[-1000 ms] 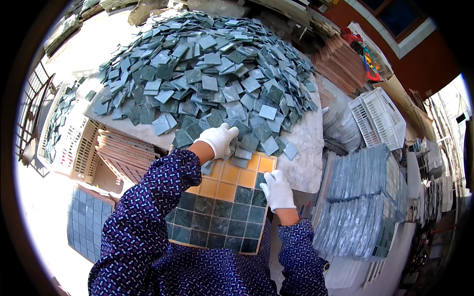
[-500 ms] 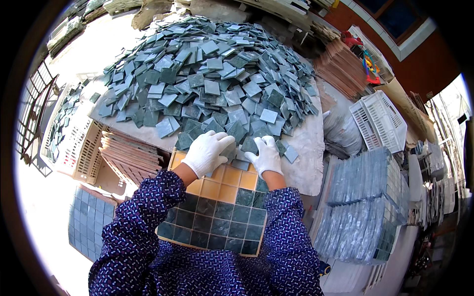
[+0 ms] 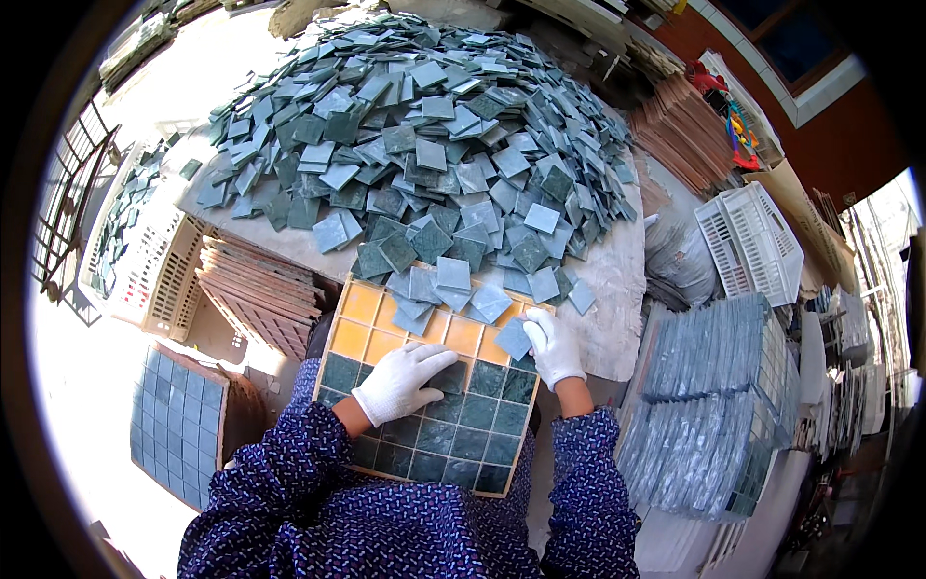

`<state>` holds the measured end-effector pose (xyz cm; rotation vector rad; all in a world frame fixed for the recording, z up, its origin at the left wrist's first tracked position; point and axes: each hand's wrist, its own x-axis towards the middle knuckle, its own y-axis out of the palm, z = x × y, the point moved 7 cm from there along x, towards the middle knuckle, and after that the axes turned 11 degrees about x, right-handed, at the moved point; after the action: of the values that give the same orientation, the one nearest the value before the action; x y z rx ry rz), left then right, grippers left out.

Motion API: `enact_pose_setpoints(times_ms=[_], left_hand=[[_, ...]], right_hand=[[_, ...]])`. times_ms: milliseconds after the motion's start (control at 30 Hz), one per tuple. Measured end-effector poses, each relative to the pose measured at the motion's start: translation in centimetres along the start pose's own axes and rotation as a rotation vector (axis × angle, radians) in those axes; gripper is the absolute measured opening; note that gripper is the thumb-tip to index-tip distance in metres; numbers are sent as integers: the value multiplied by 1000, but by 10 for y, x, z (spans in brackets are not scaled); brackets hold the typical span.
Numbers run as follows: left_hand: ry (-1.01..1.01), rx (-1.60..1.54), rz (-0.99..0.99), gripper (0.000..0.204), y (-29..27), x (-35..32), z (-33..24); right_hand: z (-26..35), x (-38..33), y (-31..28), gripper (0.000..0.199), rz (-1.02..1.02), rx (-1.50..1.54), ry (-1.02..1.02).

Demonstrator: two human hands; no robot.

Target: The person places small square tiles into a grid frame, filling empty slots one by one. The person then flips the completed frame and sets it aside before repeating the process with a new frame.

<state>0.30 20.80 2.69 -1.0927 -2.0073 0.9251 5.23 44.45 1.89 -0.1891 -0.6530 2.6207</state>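
My left hand (image 3: 403, 384), in a white glove, is over the grid tray (image 3: 351, 340). Its thumb and fingers close around a dark green square tile (image 3: 447, 376) at a cell in the middle. A lighter grey-green tile (image 3: 513, 339) is pinched in my right hand (image 3: 556, 353), also gloved, above the tray's right side. Dark tiles (image 3: 436, 437) fill the tray's lower rows; bare yellow-orange cells show in the upper rows. Several loose tiles (image 3: 452, 274) lie overlapping across its far edge.
Beyond the tray rises a large heap of square tiles (image 3: 395, 140) on a pale table (image 3: 610, 280). Wrapped tile stacks (image 3: 690, 405) and a white crate (image 3: 748, 241) stand at the right. Brown stacked trays (image 3: 260, 294), a cream crate (image 3: 159, 280) and a tiled stack (image 3: 174, 420) are on the left.
Both hands have drawn back from the heap's edge to over the tray. Several loose tiles now lie on the tray's far part. My right hand has lifted a tile.
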Motion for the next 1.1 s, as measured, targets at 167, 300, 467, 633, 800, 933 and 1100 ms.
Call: enact_pose_setpoints(times_ms=[167, 300, 467, 633, 800, 933, 1100], left_hand=[[-90, -27, -29, 54, -1, 4, 4], [-154, -46, 13, 53, 2, 10, 2], [-191, -106, -40, 47, 0, 3, 3], [-189, -71, -56, 39, 9, -1, 5], [-178, 25, 52, 34, 15, 3, -2], [-128, 138, -20, 35, 7, -4, -16], [119, 206, -16, 67, 14, 1, -67]], right_hand=[[11, -4, 7, 19, 53, -27, -95], [51, -18, 4, 15, -62, -255, -390], [50, -58, 23, 17, 66, -396, -500], [41, -63, 29, 18, 22, -371, -361], [40, -42, 35, 18, 15, -497, -267], [44, -17, 21, 17, 166, -395, -61], [48, 10, 4, 22, -61, -324, -113]])
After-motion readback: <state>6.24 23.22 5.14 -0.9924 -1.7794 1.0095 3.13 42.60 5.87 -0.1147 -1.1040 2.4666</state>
